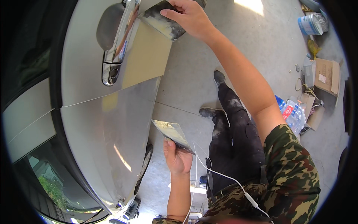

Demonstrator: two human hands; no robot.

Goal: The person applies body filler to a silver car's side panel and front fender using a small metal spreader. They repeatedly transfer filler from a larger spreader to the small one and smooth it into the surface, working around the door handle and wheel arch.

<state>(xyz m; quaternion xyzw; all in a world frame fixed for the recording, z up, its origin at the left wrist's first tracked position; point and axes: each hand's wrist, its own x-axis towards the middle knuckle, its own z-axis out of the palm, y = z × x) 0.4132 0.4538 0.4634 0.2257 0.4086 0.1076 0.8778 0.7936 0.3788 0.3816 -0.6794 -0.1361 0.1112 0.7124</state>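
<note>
My right hand (194, 20) is closed on a dark, flat putty spreader (160, 20) smeared with pale filler. The spreader's edge meets the silver car door (80, 56) beside the chrome door handle (110, 72), over a broad pale-yellow filler patch (147, 52). Lower down, my left hand (178, 159) grips a second flat putty spreader (172, 134) between thumb and fingers. Yellowish filler lies along its far end, and it is held apart from the car. A small yellow smear (110, 102) marks the adjoining panel just past the door seam.
A white cable (227, 176) hangs across my front near the left forearm. On the concrete floor (257, 48) to the right are shrink-wrapped bottles (292, 115), a cardboard box (326, 76) and a white-and-blue bucket (309, 25). My shoes (219, 77) stand near the car.
</note>
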